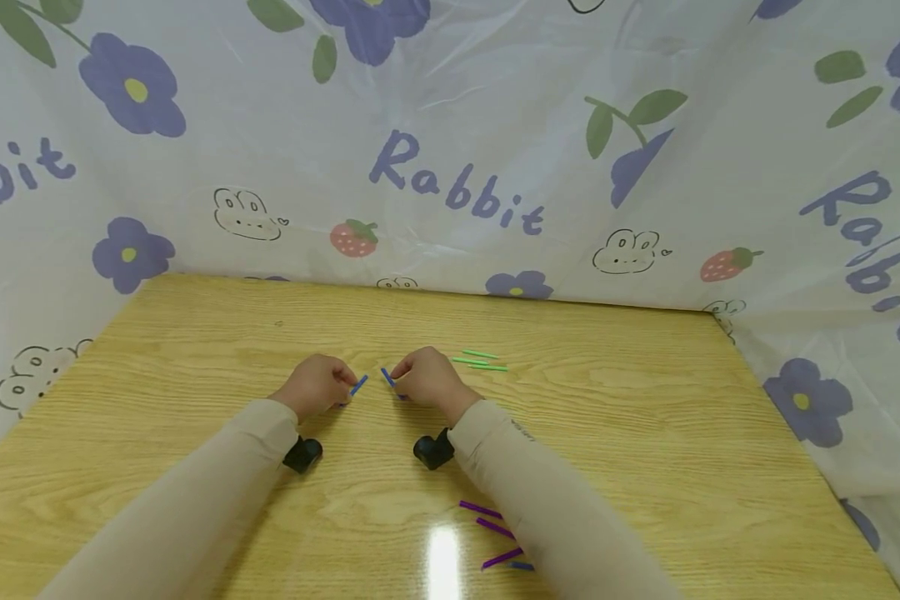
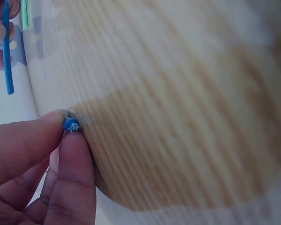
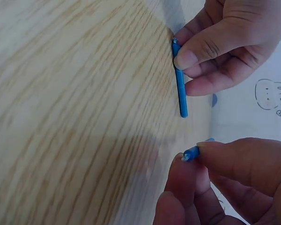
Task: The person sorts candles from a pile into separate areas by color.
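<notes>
- The left hand is pinching one blue stick between thumb and fingers, just above the wooden table.
- The right hand is pinching a second blue stick the same way — both grips are closing on thin pieces near each other, without touching.
- In the head view, the far ends of these two sticks are leaning toward each other, with a gap between them.
- In the wrist views, pale, ragged bits are showing at one end of each held stick.
- Three green sticks are lying on the table beyond the right hand, just to its right.
- Purple sticks are lying nearer the person, beside the right sleeve — a third blue stick is resting next to them, partly hidden by that sleeve.
- A white cloth is hanging behind the table, showing purple flowers, strawberries and "Rabbit" lettering.
</notes>
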Demonstrator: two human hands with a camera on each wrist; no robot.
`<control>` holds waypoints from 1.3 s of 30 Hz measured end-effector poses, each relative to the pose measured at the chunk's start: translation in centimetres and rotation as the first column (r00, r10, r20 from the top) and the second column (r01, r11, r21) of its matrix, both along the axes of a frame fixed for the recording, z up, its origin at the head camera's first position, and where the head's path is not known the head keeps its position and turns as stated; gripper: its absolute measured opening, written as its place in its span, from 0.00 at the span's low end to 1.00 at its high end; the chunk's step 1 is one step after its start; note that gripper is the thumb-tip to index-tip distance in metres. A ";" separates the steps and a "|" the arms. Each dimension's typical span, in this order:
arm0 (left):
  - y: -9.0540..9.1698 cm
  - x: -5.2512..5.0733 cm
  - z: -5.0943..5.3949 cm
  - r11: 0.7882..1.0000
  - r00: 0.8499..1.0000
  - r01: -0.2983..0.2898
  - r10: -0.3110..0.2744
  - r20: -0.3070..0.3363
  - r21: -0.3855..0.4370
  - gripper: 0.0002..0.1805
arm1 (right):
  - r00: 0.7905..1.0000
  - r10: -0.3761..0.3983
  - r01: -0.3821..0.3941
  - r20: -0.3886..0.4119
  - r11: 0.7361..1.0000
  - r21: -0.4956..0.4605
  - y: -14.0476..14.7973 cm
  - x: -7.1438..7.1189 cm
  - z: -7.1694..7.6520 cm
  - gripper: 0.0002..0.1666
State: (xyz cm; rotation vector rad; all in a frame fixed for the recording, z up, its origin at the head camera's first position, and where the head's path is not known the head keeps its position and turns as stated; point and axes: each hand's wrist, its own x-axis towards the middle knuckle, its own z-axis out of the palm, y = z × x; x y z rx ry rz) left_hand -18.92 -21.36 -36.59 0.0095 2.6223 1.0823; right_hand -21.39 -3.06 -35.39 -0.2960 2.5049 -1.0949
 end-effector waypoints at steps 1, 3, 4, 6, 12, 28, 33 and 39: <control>0.0 0.0 0.1 1.000 1.000 0.001 -0.001 -0.001 0.000 0.12 | 1.000 0.001 -0.001 0.001 1.000 0.007 -0.1 0.0 0.0 0.10; 0.1 0.1 0.3 1.000 1.000 -0.002 0.002 -0.003 -0.003 0.12 | 1.000 0.002 -0.002 0.005 1.000 0.014 -0.4 -0.1 -0.1 0.10; 0.1 0.1 0.4 1.000 1.000 -0.003 0.003 -0.005 -0.004 0.11 | 1.000 0.003 -0.003 0.007 1.000 0.018 -0.5 -0.2 -0.2 0.10; 0.1 0.2 0.5 1.000 1.000 0.000 0.000 -0.012 -0.004 0.11 | 1.000 0.003 -0.003 0.015 1.000 0.021 -0.6 -0.3 -0.4 0.10; 0.1 0.2 0.5 1.000 1.000 0.006 -0.006 -0.025 -0.009 0.11 | 1.000 -0.006 0.006 0.009 0.998 0.057 -0.9 -0.5 -0.7 0.08; 0.0 0.0 0.3 1.000 1.000 -0.004 0.004 -0.013 -0.005 0.11 | 0.996 0.049 -0.030 -0.080 0.974 0.227 -1.8 -0.5 -0.8 0.07; -0.1 -0.1 0.2 1.000 1.000 -0.009 0.009 -0.007 0.002 0.11 | 0.995 0.047 -0.026 -0.083 0.973 0.229 -2.1 -0.4 -0.6 0.07; -0.1 -0.3 -0.3 1.000 1.000 -0.013 0.013 -0.004 -0.003 0.10 | 0.993 0.059 -0.030 -0.100 0.964 0.265 -2.2 -0.4 -0.5 0.07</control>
